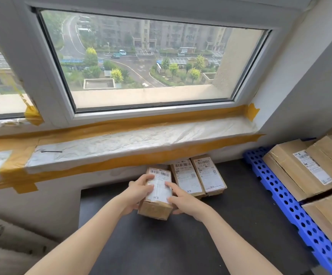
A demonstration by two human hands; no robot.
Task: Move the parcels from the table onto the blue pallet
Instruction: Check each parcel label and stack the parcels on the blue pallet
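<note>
Forearms: both are reaching in from the bottom edge, bare, crossing over the dark table [181, 245] toward the far side.
Left hand [139, 193]: it's gripping the left side of a small parcel [157, 195], fingers curled over the top onto the white label, thumb side hidden behind the box.
Right hand [183, 199]: it's clamping the same parcel from the right, fingertips lying on the label, the rest of the hand wrapping the side and the near corner.
Small parcel: brown cardboard with a barcode label on top, sitting tilted between both hands near the table's far edge; can't tell if it's touching the table or lifted a bit.
Other parcels: two parcels [199, 178] of the same kind are lying flat side by side at the far edge of the table, tucked under the window sill [121, 141], just beside the held one on its right.
Blue pallet [292, 207]: it's running along the table's right edge, plastic with round holes.
Big boxes [304, 169]: several larger cardboard boxes with shipping labels are already sitting on the pallet, packed close together.
Window sill: it's covered in plastic film with yellow tape along its edges.
</note>
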